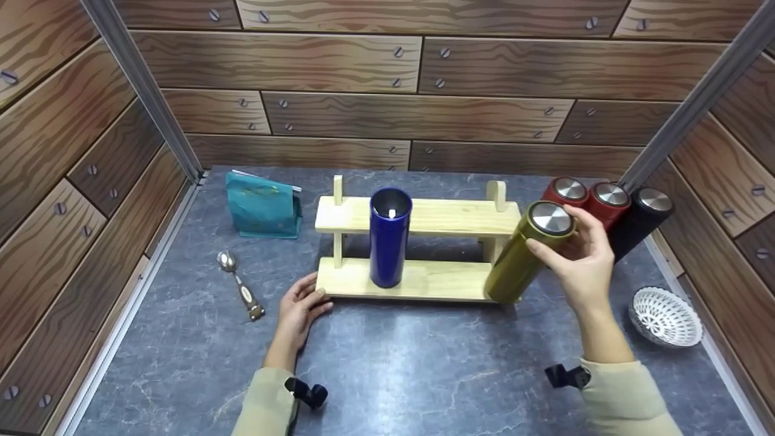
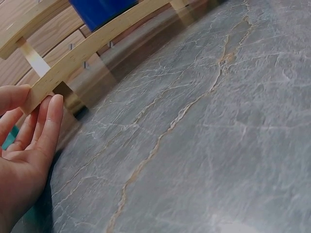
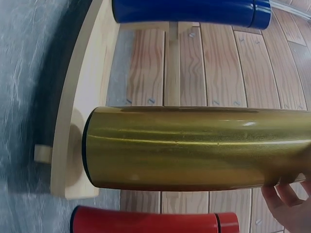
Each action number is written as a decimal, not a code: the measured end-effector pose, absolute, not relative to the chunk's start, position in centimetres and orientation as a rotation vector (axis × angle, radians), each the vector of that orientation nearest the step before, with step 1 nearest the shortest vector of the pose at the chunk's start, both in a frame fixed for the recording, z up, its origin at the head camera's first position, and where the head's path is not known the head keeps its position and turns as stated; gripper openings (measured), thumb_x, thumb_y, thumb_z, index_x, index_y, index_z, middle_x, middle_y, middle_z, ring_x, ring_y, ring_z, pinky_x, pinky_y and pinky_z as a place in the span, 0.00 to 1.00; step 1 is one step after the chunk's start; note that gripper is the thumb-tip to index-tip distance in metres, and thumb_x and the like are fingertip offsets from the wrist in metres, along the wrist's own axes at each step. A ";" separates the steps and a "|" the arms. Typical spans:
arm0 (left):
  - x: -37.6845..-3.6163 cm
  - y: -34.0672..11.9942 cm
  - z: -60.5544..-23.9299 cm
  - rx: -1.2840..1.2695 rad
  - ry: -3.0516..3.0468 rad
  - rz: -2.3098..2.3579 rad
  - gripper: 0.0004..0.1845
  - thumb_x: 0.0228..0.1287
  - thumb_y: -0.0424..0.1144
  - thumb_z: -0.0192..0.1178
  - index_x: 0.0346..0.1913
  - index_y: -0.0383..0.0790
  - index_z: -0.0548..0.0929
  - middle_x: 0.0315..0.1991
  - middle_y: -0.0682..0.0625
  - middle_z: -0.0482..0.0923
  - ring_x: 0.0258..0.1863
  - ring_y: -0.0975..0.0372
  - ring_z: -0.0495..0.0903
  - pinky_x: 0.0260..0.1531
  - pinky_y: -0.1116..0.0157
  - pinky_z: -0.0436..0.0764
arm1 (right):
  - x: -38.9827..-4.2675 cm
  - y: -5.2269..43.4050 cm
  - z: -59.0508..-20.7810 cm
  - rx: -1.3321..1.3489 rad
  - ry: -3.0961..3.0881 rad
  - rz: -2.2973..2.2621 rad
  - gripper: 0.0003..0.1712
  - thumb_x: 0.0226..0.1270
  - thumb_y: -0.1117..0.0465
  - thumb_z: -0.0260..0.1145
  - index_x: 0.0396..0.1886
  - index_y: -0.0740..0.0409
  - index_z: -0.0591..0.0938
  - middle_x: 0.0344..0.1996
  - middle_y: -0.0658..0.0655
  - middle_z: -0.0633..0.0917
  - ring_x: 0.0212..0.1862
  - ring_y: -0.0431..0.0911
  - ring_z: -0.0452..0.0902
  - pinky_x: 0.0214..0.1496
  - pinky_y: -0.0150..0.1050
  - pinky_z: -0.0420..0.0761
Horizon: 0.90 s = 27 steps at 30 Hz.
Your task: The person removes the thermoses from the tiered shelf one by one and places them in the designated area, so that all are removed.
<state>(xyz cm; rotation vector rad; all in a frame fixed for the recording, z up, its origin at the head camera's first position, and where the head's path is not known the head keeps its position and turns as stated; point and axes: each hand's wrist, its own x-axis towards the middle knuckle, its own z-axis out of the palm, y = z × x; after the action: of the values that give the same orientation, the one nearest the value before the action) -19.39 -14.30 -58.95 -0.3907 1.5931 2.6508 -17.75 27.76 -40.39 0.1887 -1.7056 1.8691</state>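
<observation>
The gold flask (image 1: 525,253) is held near its capped top by the right hand (image 1: 580,257), fingers curled round it — its base already set on the right end of the wooden rack's (image 1: 418,280) lower board, its long axis tilted up and to the right. The left hand (image 1: 301,309) is laid flat-fingered against the rack's left front corner, holding nothing. A blue flask (image 1: 389,245) stands upright mid-rack — well apart.

Gold flask (image 1: 524,254), blue flask (image 1: 389,245), grey marbled table (image 1: 424,375), perhaps teal pouch (image 1: 263,206).
</observation>
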 end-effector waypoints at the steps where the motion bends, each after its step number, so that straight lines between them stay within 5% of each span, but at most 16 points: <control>1: -19.4 -14.3 -58.9 -0.394 1.592 2.652 0.26 0.57 0.23 0.60 0.60 0.32 0.70 0.47 0.41 0.74 0.33 0.56 0.79 0.36 0.58 0.83 | -17.7 28.0 -40.3 0.179 -1.708 1.860 0.40 0.36 0.83 0.72 0.55 0.66 0.74 0.44 0.59 0.81 0.39 0.47 0.77 0.40 0.32 0.79; 27: -19.5 -14.3 -59.0 -0.412 1.580 2.650 0.26 0.56 0.24 0.61 0.60 0.34 0.72 0.48 0.40 0.73 0.33 0.56 0.80 0.35 0.58 0.84 | -18.2 33.0 -41.8 0.004 -1.678 1.692 0.41 0.34 0.82 0.74 0.55 0.63 0.75 0.48 0.59 0.80 0.41 0.48 0.77 0.41 0.29 0.79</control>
<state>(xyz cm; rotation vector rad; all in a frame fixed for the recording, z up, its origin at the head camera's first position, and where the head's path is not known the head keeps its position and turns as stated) -19.51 -14.33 -58.98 -0.4121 1.5802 2.6503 -18.24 32.97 -41.77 0.0039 -1.6779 1.6919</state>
